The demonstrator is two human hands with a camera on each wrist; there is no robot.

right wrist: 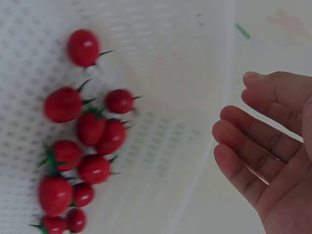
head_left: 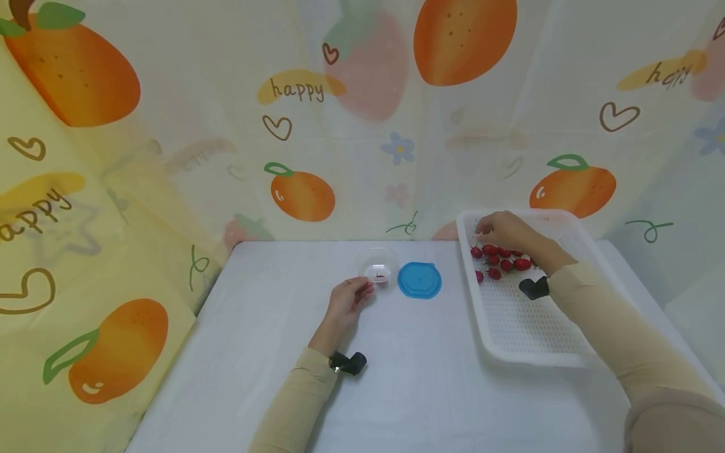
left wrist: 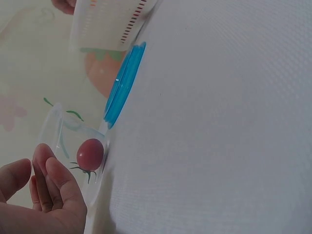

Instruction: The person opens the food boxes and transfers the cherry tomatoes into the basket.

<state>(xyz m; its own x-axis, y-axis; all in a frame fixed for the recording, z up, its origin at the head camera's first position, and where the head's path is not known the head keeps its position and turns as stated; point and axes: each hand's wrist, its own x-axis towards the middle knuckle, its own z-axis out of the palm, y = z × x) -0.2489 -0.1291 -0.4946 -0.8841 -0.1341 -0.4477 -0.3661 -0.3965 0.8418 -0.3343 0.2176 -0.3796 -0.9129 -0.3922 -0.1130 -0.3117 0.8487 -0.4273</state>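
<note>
The left hand is rested on the white table with fingers relaxed and holding nothing, just beside a clear plastic container in which one cherry tomato is seen. A blue lid is laid flat next to the container. The right hand is held open, fingers loose and empty, over the far end of the white perforated tray, near a cluster of cherry tomatoes.

Bare table near you, blue lid and clear cup mid-table, white tray blocking your right.
</note>
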